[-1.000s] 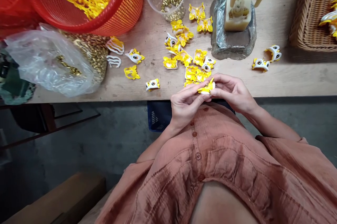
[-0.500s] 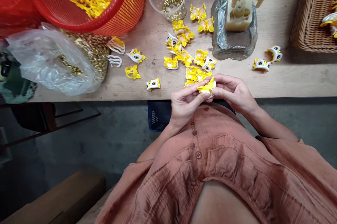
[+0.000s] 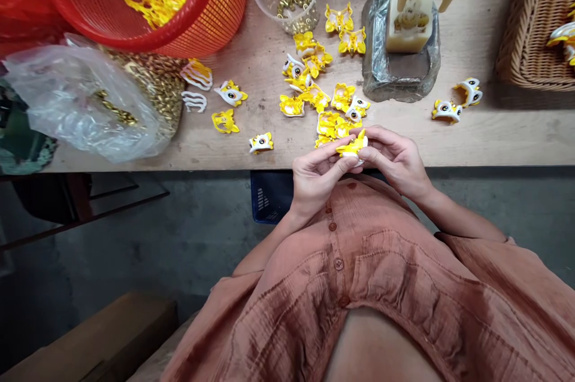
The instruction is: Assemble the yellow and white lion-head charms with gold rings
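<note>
- A small yellow-and-white clip [image 3: 353,147] sat at centre frame, just over the table's [image 3: 494,136] near edge, largely hidden by fingers.
- The left hand [image 3: 317,175] and right hand [image 3: 395,157] both pinched it between closed fingertips.
- Just beyond lay scattered yellow pieces [image 3: 330,103].
- The red basket [image 3: 197,17], upper left, and the wicker basket [image 3: 530,29], upper right, were cut off.

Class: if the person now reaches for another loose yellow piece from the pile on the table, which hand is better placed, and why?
Probably the left hand: both pinch the yellow-and-white piece, but the pile lies up-left of it, while the right hand sits further right.
</note>
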Available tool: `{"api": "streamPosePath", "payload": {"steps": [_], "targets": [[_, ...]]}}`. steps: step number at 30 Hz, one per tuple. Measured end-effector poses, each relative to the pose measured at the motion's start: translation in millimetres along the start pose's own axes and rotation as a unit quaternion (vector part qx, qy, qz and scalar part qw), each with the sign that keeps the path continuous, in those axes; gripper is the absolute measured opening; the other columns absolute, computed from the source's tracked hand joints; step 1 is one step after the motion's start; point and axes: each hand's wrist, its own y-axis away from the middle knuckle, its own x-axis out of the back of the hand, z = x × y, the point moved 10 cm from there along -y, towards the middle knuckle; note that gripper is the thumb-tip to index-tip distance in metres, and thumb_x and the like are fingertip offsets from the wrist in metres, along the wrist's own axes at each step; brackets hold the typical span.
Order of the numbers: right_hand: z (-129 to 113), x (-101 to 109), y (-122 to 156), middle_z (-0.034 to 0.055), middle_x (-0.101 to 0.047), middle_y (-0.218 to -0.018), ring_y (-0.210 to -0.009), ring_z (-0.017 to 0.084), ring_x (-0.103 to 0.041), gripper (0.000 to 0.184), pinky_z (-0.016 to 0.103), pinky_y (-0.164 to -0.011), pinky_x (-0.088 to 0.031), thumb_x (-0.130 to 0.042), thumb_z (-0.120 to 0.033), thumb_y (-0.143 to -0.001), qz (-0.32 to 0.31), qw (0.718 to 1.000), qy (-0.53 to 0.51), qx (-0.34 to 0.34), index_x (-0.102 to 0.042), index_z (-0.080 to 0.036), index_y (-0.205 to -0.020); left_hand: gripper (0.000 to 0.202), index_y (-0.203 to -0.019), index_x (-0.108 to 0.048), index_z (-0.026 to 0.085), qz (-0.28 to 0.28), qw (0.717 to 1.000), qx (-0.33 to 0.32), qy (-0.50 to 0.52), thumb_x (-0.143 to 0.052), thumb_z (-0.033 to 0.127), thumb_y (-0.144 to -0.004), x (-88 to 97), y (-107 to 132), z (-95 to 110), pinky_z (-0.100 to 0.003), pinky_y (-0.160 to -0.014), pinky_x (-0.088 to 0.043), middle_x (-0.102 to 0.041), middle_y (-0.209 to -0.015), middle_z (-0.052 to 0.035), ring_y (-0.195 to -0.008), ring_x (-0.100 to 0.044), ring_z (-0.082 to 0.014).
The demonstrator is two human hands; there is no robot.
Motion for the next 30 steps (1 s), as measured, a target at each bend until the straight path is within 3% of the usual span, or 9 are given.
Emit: {"api": "streamPosePath", "payload": {"steps": [5,7,9,12,14,16,19,23,30], "targets": [[6,-8,1,0.0081,-0.07,-0.131,-0.107,0.018,-0.072,0.042,0.029,-0.083,-0.068,-0.077,-0.052,-0.092,-0.021,1.0,0.007,0.001,-0.073,-0.024,-0.124,0.034,-0.106,-0.086,0.027,0.024,0.994,-0.092,-0.053,-0.095,0.029,-0.074,2.6,2,17,-0.027,-0.076,-0.069,-0.083,-0.11,-0.0048,-0.085,-0.079,-0.0165],[6,-9,1,0.0075,-0.07,-0.127,-0.104,0.017,-0.071,0.044,0.029,-0.081,-0.067,-0.073,-0.051,-0.095,-0.013,0.999,0.034,0.022,-0.068,-0.025,-0.131,0.034,-0.107,-0.086,0.026,0.028,0.994,-0.089,-0.056,-0.095,0.031,-0.074,2.8,2,15,-0.027,-0.077,-0.069,-0.083,-0.108,-0.0051,-0.087,-0.079,-0.0176],[-4,0,2,0.0068,-0.068,-0.127,-0.105,0.018,-0.07,0.047,0.033,-0.086,-0.066,-0.073,-0.048,-0.096,0.045,0.991,0.082,0.095,-0.062,-0.028,-0.138,0.038,-0.11,-0.086,0.025,0.027,0.998,-0.051,-0.036,-0.095,0.035,-0.075,3.4,-1,6,-0.031,-0.076,-0.07,-0.084,-0.104,-0.006,-0.083,-0.079,-0.0185],[-33,11,15,0.0045,-0.066,-0.118,-0.108,0.021,-0.066,0.031,0.042,-0.096,-0.062,-0.076,-0.039,-0.094,0.139,0.932,0.201,0.267,-0.069,-0.032,-0.124,0.042,-0.112,-0.085,0.023,0.019,1.0,0.004,0.007,-0.095,0.041,-0.075,3.9,-3,-9,-0.036,-0.075,-0.072,-0.084,-0.096,-0.0063,-0.078,-0.08,-0.0207],[-48,5,25,0.0033,-0.066,-0.105,-0.103,0.022,-0.065,0.015,0.047,-0.097,-0.059,-0.075,-0.033,-0.095,0.134,0.88,0.284,0.355,-0.075,-0.033,-0.11,0.043,-0.11,-0.085,0.022,0.014,0.999,0.022,0.022,-0.096,0.041,-0.073,4.7,-3,-14,-0.038,-0.075,-0.072,-0.084,-0.095,-0.0062,-0.077,-0.081,-0.0215],[-54,-4,30,0.0031,-0.067,-0.099,-0.099,0.023,-0.065,0.017,0.049,-0.094,-0.057,-0.07,-0.028,-0.096,0.094,0.848,0.339,0.397,-0.076,-0.035,-0.111,0.043,-0.11,-0.085,0.021,0.013,0.999,0.036,0.023,-0.096,0.041,-0.073,6.4,-3,-16,-0.037,-0.074,-0.072,-0.085,-0.096,-0.0062,-0.075,-0.081,-0.021],[-57,-7,29,0.004,-0.068,-0.102,-0.095,0.021,-0.064,0.027,0.044,-0.085,-0.056,-0.066,-0.022,-0.098,0.044,0.847,0.364,0.385,-0.074,-0.035,-0.12,0.043,-0.108,-0.085,0.021,0.015,0.999,0.048,0.018,-0.097,0.04,-0.072,8.4,-2,-16,-0.032,-0.071,-0.071,-0.085,-0.095,-0.0064,-0.071,-0.08,-0.019],[-62,-4,30,0.0033,-0.067,-0.098,-0.09,0.019,-0.063,0.024,0.038,-0.078,-0.055,-0.068,-0.021,-0.098,0.046,0.855,0.347,0.382,-0.074,-0.032,-0.118,0.04,-0.106,-0.085,0.019,-0.003,0.998,0.061,0.009,-0.096,0.038,-0.072,4.5,-1,-15,-0.028,-0.065,-0.069,-0.084,-0.088,-0.0057,-0.064,-0.078,-0.0165],[-67,-10,42,0.0044,-0.067,-0.097,-0.093,0.021,-0.062,0.027,0.043,-0.085,-0.057,-0.068,-0.018,-0.096,0.054,0.813,0.376,0.442,-0.071,-0.029,-0.121,0.045,-0.108,-0.085,0.02,-0.012,0.998,0.064,0.002,-0.098,0.041,-0.069,2.0,2,-16,-0.028,-0.062,-0.068,-0.083,-0.085,-0.0052,-0.063,-0.078,-0.0178]]}}
